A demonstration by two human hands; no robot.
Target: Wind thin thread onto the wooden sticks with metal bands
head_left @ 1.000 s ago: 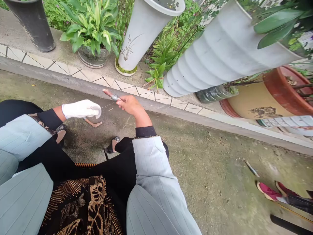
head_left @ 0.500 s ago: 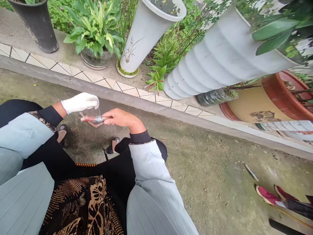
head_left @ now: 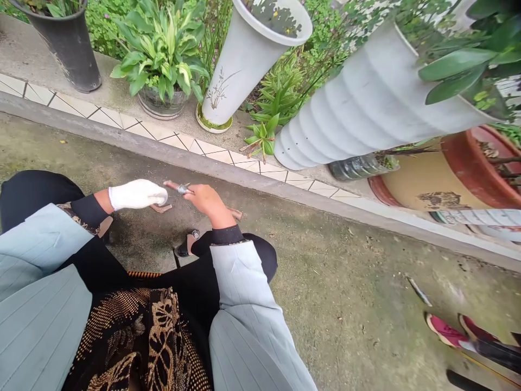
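My right hand (head_left: pixel 208 202), bare, is closed around a reddish-brown stick (head_left: pixel 171 184), which points up and left out of my fingers. Silver wire (head_left: pixel 183 189) is wound in a tight coil around the stick, just beside my thumb. My left hand (head_left: pixel 137 194) wears a white knitted glove. Its fingers are curled closed, just left of and below the stick's tip. The strand running from them to the coil is too thin to make out now. Below the gloved fingertips a piece of wood (head_left: pixel 161 208) shows, and another brown wooden end (head_left: pixel 236 213) shows behind my right wrist.
A tiled ledge (head_left: pixel 183 142) crosses ahead, bearing a black pot (head_left: pixel 75 51), a clear pot (head_left: pixel 163 103), a white vase-shaped planter (head_left: pixel 232 65) and a ribbed grey planter (head_left: pixel 342 103). At right, a person's red shoes (head_left: pixel 443 328) stand near a thin object (head_left: pixel 419 291) on the concrete.
My left hand has swung from above the stick to below and left of it. The stick has turned, its tip now pointing more upward, and my right hand has shifted slightly right.
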